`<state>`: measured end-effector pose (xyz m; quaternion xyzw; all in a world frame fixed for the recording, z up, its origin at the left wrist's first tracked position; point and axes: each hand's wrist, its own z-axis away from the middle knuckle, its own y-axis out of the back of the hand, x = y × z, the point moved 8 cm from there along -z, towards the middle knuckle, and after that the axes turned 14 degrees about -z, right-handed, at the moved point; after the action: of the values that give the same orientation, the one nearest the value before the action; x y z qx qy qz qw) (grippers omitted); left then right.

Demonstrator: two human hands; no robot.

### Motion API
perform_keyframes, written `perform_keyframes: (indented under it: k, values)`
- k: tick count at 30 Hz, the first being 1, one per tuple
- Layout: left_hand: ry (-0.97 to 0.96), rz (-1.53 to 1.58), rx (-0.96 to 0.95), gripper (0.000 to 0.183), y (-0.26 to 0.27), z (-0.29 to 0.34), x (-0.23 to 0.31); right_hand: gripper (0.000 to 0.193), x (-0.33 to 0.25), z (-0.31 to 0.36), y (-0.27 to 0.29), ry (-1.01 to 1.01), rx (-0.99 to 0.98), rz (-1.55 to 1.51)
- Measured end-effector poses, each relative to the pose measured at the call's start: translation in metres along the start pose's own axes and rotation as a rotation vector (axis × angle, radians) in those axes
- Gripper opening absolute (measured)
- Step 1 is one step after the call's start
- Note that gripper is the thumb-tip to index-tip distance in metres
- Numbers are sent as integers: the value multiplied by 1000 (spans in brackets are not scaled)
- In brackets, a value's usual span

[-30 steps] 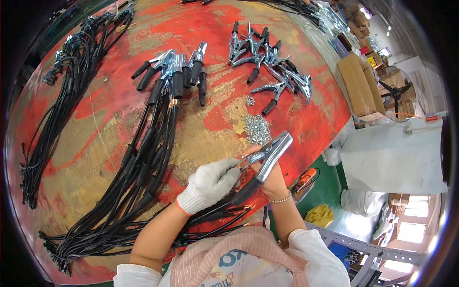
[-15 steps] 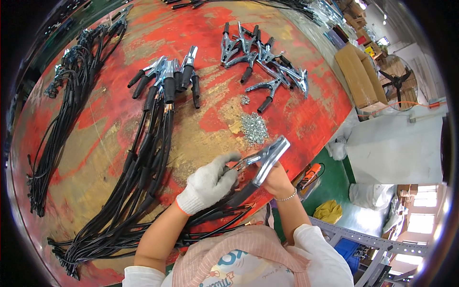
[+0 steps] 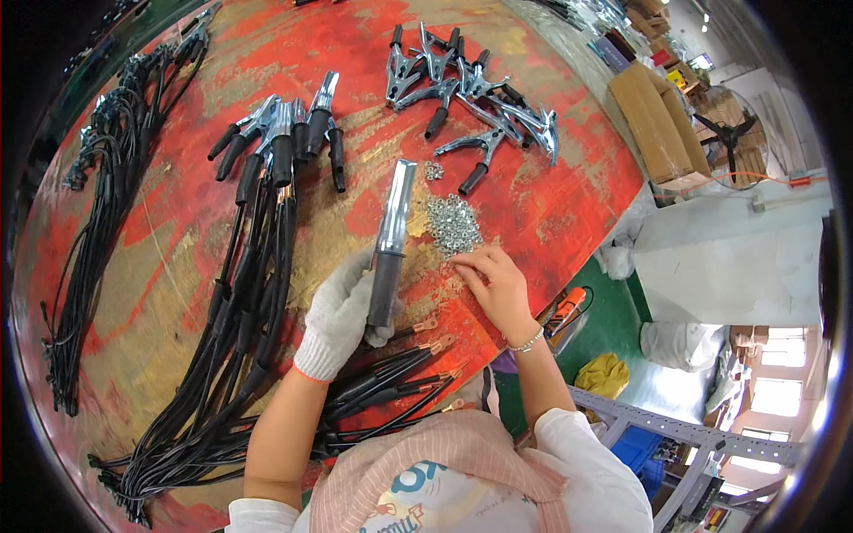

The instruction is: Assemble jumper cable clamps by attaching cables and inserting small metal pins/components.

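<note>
My left hand (image 3: 335, 322), in a white knitted glove, is closed around a metal spring clamp (image 3: 392, 216) with a black handle sleeve (image 3: 385, 290). The clamp points away from me, its silver jaws uppermost. My bare right hand (image 3: 494, 286), with a bracelet at the wrist, has its fingers stretched out and slightly apart. Its fingertips are at the near edge of a pile of small metal nuts (image 3: 454, 222). Black cables (image 3: 378, 377) with copper ring lugs (image 3: 438, 345) lie below the hands, near the table's edge.
Several loose clamps (image 3: 480, 142) lie at the far right of the red, worn table (image 3: 355, 49). Bundled cables with clamps attached (image 3: 280, 147) lie left of centre; another cable bundle (image 3: 124, 169) is at the far left. A carton (image 3: 656, 124) and fan (image 3: 727, 133) stand right.
My left hand has moved left with the clamp and turned it more upright. My right hand has come away from the clamp and forward to the nuts.
</note>
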<state>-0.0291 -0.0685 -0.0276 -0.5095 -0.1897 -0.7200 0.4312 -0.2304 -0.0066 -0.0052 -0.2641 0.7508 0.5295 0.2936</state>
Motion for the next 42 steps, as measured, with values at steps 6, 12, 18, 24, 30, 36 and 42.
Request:
perform_keyframes:
  k: [6, 12, 18, 24, 30, 36, 42]
  values:
    - [-119, -116, 6, 34, -2, -2, -4, 12, -1, -5, -9, 51, -24, 86]
    - [-83, -218, -4, 37, -3, -1, -9, 11, 5, -2, -6, 45, 31, 31]
    - [-19, -342, -49, 38, -11, 9, 9, 12, -17, -11, -6, 173, 5, 164]
    - [-141, -382, 23, 37, -6, 7, 6, 24, -66, -20, -16, 184, 140, -275]
    - [-137, -439, 12, 40, -7, 7, 11, 24, -86, -28, -25, 301, 71, -200]
    - [-79, -436, 45, 38, -3, 8, 8, 23, -89, -31, -24, 322, 78, -165]
    - [-143, -384, 9, 41, -6, 4, 3, 21, -86, -28, -28, 310, 109, -218]
